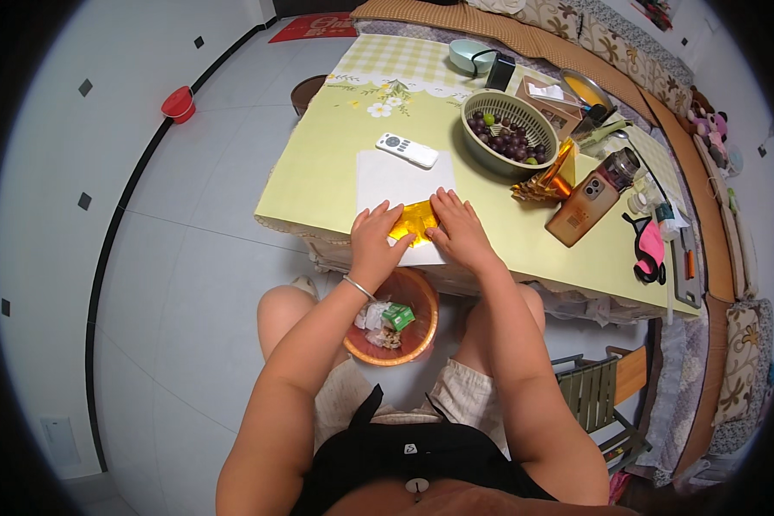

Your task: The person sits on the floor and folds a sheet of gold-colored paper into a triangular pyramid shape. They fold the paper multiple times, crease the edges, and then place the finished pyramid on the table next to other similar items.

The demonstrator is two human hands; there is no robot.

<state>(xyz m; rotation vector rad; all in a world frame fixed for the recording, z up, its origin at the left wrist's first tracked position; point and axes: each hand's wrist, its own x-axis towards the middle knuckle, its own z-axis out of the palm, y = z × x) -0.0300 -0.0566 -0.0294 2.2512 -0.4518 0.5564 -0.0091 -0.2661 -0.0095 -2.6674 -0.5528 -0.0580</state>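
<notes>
A shiny gold foil sheet point(414, 220) lies on a white sheet of paper point(391, 183) at the near edge of the table. My left hand point(377, 244) rests on the foil's left side, its fingers stretched out and the thumb toward the middle. On the other side my right hand point(461, 229) lies flat, fingers extended over the foil's right edge. Both hands are open, pressing on the sheet and not gripping it. The foil's outer edges are partly hidden under them. Just beyond, a white remote control point(407, 150) lies partly on the paper.
A basket point(477, 159) of grapes stands beyond my right hand. Nearby are a crumpled gold-orange foil piece point(542, 183), a phone point(583, 209), a clear bottle point(619, 168) and a pink-black eye mask point(649, 249). Between my knees sits a waste bin point(427, 322); a folding stool point(589, 400) stands right.
</notes>
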